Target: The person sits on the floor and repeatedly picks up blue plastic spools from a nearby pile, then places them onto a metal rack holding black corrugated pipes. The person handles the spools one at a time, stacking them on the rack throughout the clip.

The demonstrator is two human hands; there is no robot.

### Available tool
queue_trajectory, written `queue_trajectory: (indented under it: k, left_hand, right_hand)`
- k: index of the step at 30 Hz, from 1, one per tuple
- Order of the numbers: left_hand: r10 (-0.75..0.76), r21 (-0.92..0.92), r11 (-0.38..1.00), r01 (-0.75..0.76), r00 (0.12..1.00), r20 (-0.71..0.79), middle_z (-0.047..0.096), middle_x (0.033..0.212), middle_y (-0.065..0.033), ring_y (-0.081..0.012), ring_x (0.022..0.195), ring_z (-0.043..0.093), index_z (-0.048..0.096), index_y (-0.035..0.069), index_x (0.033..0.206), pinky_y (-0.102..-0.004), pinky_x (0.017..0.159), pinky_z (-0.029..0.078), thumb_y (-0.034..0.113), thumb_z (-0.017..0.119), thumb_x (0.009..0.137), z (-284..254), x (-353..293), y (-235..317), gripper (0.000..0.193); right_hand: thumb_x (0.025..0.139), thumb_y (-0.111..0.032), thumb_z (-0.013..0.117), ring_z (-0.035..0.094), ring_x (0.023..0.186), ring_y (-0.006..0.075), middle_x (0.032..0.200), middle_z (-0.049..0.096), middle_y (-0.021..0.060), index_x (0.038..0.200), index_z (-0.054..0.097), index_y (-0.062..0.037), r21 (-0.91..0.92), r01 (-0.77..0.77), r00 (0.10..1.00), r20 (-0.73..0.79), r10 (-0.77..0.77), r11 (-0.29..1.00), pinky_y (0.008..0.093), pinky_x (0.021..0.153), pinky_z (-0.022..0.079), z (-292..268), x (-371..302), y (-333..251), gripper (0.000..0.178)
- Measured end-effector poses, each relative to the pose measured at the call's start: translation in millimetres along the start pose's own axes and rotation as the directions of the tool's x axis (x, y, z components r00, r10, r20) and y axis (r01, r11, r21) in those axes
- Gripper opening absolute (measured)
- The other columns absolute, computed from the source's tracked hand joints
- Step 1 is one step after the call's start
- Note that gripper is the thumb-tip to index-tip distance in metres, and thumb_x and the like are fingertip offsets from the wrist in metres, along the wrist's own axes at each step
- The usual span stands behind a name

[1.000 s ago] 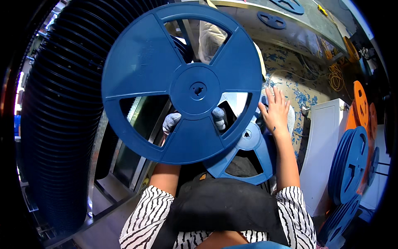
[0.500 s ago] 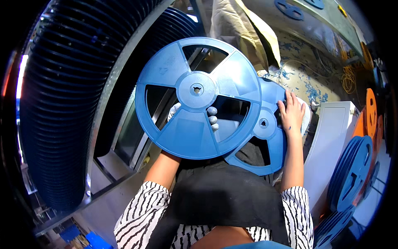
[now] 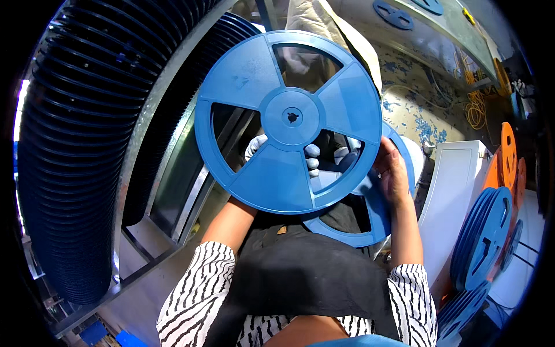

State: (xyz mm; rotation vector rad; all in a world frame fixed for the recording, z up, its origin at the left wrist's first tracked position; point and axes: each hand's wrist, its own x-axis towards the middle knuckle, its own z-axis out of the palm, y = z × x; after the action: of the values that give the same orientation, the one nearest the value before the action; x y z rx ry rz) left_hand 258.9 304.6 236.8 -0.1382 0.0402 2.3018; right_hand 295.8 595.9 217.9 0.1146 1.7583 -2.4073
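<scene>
A large blue spoked reel (image 3: 272, 182) is held up, flat side toward me, over my lap. My left hand (image 3: 312, 159) is closed on it from behind; its pale grey covered fingertips show through one window, and more of the hand through the window to the left. Beside the right rim is my bare right hand (image 3: 394, 170), turned palm inward, its fingers loosely curved and partly behind the rim. Whether it grips the rim I cannot make out. A second blue reel (image 3: 378, 222) lies lower, behind the first and mostly covered by it.
To the left, a long curved row of dark blue discs (image 3: 81, 173) sits in a metal frame (image 3: 130, 156). Blue reels (image 3: 483, 240) and orange reels (image 3: 507, 147) stand at right, past a white box (image 3: 454, 185). Tan sheeting (image 3: 312, 17) hangs at the back.
The held reel has risen and shifted right with my left hand. My right hand has left the second reel's face and turned inward toward the held reel's right rim.
</scene>
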Motion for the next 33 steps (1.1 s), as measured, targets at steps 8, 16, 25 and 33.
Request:
queue_trajectory:
  k: [8, 16, 25, 33]
  left_hand:
    - [0.074, 0.160, 0.986, -0.036, 0.968, -0.239, 0.056, 0.116, -0.0310, -0.0428, 0.105, 0.061, 0.042, -0.002, 0.136, -0.0500, 0.088, 0.054, 0.040, 0.055, 0.091, 14.7, 9.8, 2.0, 0.063]
    - [0.977, 0.950, -0.041, -0.310, 0.187, 0.103, 0.048, 0.132, -0.0162, -0.0225, 0.118, 0.050, 0.040, 0.006, 0.139, -0.0375, 0.101, 0.041, 0.033, 0.045, 0.098, -36.5, -60.6, 47.1, 0.049]
    - [0.775, 0.970, 0.240, -0.039, 0.609, -0.168, 0.061, 0.112, -0.0093, -0.0150, 0.091, 0.060, 0.021, 0.009, 0.150, -0.0277, 0.083, 0.051, 0.013, 0.065, 0.087, -26.6, -86.4, 39.0, 0.077]
    - [0.639, 0.527, 0.768, -0.363, 0.478, -0.603, 0.061, 0.111, -0.0151, -0.0257, 0.097, 0.063, 0.046, 0.006, 0.128, -0.0373, 0.085, 0.054, 0.030, 0.062, 0.091, -103.7, -114.2, 90.7, 0.047]
  right_hand:
    - [0.095, -0.019, 0.055, 0.071, 0.080, 0.0266, 0.097, 0.067, 0.0185, 0.124, 0.046, -0.0019, 0.447, -0.078, 0.985, -0.105, 0.139, 0.891, 0.0354, 0.066, 0.062, 33.6, -4.2, -11.6, 0.034]
    - [0.097, -0.019, 0.053, 0.069, 0.089, 0.0238, 0.103, 0.066, 0.0178, 0.125, 0.047, 0.0007, 0.187, -0.037, 0.999, -0.010, 0.039, 0.982, 0.0342, 0.077, 0.057, 99.2, 6.8, -49.5, 0.035]
    - [0.095, -0.021, 0.054, 0.058, 0.117, 0.0309, 0.128, 0.056, 0.0199, 0.141, 0.040, -0.0045, -0.262, 0.118, 0.907, 0.422, 0.004, 0.958, 0.0341, 0.098, 0.045, 191.9, 17.7, -19.7, 0.051]
    - [0.092, -0.022, 0.058, 0.044, 0.132, 0.0289, 0.139, 0.049, 0.0155, 0.125, 0.060, -0.0094, -0.708, 0.315, 0.938, 0.133, -0.320, 0.631, 0.0386, 0.106, 0.037, 81.8, 40.9, -37.1, 0.036]
